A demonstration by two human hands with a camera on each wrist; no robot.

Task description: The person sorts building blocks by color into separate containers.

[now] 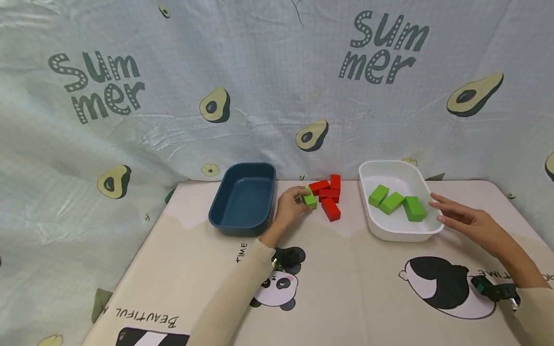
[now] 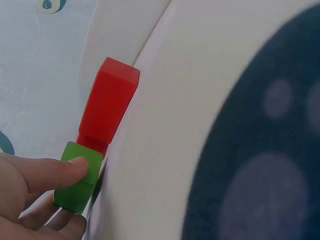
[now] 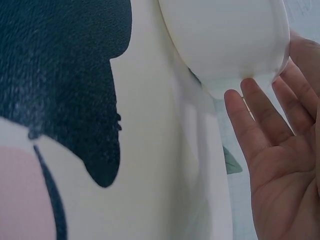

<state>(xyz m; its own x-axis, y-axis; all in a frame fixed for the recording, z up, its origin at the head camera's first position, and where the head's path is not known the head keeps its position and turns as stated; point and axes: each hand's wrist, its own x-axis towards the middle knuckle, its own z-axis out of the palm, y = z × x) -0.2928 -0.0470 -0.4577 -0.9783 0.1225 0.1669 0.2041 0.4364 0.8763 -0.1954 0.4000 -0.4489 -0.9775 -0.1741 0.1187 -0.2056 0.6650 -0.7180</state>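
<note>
My left hand (image 1: pixel 291 206) pinches a green block (image 1: pixel 309 199) beside the red blocks (image 1: pixel 331 209) in the middle of the table. In the left wrist view the thumb of the left hand (image 2: pixel 37 192) lies on the green block (image 2: pixel 77 180), and a red block (image 2: pixel 109 100) stands just past it. My right hand (image 1: pixel 476 226) is at the right side of the white container (image 1: pixel 400 235), fingers extended along its rim. Three green blocks (image 1: pixel 392 203) lie inside. The right wrist view shows the right hand (image 3: pixel 280 150) with fingertips at the white container's wall (image 3: pixel 225 45).
A dark blue container (image 1: pixel 242 202) stands left of the blocks, close to my left forearm. Behind the table (image 1: pixel 337 278) hangs a patterned cloth (image 1: pixel 259 62).
</note>
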